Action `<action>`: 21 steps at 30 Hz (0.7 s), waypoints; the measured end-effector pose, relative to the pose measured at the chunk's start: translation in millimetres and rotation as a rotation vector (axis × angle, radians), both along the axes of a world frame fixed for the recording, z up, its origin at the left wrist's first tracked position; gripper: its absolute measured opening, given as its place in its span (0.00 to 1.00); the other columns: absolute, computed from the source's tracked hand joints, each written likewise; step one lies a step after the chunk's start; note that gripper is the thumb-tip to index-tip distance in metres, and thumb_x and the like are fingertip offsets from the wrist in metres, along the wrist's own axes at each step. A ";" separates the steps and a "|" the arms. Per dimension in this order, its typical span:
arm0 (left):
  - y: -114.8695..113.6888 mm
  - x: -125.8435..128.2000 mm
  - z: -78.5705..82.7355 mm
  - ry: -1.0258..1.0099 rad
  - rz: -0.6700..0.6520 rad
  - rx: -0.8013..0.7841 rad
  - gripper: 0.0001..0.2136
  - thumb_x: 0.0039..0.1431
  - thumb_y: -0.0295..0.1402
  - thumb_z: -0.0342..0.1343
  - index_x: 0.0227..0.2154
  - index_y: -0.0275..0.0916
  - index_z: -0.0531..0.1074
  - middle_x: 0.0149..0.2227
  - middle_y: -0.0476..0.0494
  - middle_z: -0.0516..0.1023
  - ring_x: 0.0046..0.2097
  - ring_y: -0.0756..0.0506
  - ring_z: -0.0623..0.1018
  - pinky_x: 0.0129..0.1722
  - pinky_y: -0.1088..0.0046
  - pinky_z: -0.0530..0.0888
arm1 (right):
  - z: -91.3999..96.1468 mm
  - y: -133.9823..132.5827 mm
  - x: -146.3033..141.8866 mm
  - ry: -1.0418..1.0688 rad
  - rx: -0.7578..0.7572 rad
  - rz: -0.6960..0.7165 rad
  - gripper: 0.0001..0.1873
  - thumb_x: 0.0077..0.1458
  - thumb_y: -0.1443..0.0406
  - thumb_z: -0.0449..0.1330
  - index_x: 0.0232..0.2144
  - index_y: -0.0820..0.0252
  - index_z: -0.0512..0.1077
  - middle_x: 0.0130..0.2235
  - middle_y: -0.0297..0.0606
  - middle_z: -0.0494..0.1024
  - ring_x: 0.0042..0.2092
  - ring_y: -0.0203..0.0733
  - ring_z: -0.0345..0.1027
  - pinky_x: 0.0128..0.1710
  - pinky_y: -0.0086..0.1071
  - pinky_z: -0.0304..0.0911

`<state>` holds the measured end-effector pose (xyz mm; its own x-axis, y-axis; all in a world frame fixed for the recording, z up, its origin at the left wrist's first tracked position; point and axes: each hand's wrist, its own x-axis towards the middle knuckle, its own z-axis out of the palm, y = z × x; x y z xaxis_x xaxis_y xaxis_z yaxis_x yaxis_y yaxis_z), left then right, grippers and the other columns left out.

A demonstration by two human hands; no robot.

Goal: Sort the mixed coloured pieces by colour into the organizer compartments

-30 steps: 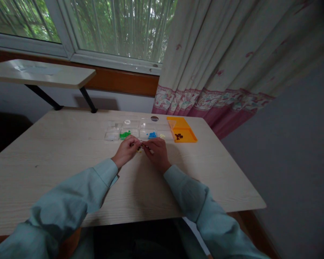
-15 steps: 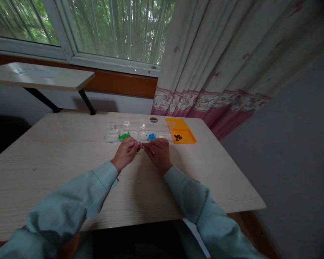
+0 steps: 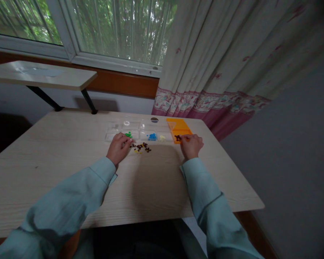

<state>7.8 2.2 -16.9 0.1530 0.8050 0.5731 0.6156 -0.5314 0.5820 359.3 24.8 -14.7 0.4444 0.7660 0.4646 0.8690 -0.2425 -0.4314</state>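
A small heap of dark and yellow beads (image 3: 140, 147) lies loose on the wooden table (image 3: 70, 158). My left hand (image 3: 119, 148) rests just left of the heap with its fingers curled, near the green beads (image 3: 129, 135) in a clear compartment box (image 3: 136, 131). My right hand (image 3: 191, 145) is over the near edge of an orange tray (image 3: 181, 126), its fingers pinched at the dark beads (image 3: 177, 137) in the tray. What the pinch holds is too small to make out. Blue beads (image 3: 152, 136) and pale beads (image 3: 162, 137) sit in other compartments.
A second small table (image 3: 40, 73) stands at the back left under the window (image 3: 108, 28). A flowered curtain (image 3: 226, 57) hangs at the right. The table's right edge drops off beside my right sleeve (image 3: 210, 208).
My right hand has moved right from the bead heap to the orange tray. My left hand has shifted slightly left, uncovering the loose beads between them.
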 end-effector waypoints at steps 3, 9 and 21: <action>-0.6 0.6 -0.5 0.000 -0.009 0.006 0.12 0.65 0.37 0.50 0.32 0.40 0.76 0.32 0.44 0.70 0.39 0.45 0.70 0.41 0.66 0.69 | -3.2 -0.5 -2.0 -0.033 -0.009 0.013 0.19 0.56 0.54 0.55 0.34 0.58 0.81 0.41 0.48 0.75 0.46 0.53 0.57 0.44 0.44 0.49; -0.4 0.5 0.4 0.023 -0.010 -0.015 0.12 0.65 0.37 0.50 0.33 0.40 0.77 0.32 0.44 0.70 0.38 0.45 0.71 0.42 0.65 0.69 | 2.3 -4.0 -6.8 -0.036 0.090 0.054 0.18 0.58 0.56 0.53 0.34 0.59 0.80 0.40 0.46 0.76 0.45 0.52 0.59 0.43 0.42 0.51; -7.2 1.9 2.5 0.269 -0.149 -0.012 0.10 0.61 0.31 0.52 0.41 0.41 0.77 0.37 0.41 0.70 0.43 0.41 0.69 0.45 0.61 0.67 | 0.1 -21.3 -89.3 -0.073 0.109 0.692 0.14 0.61 0.58 0.56 0.30 0.56 0.79 0.33 0.38 0.79 0.39 0.42 0.66 0.43 0.37 0.54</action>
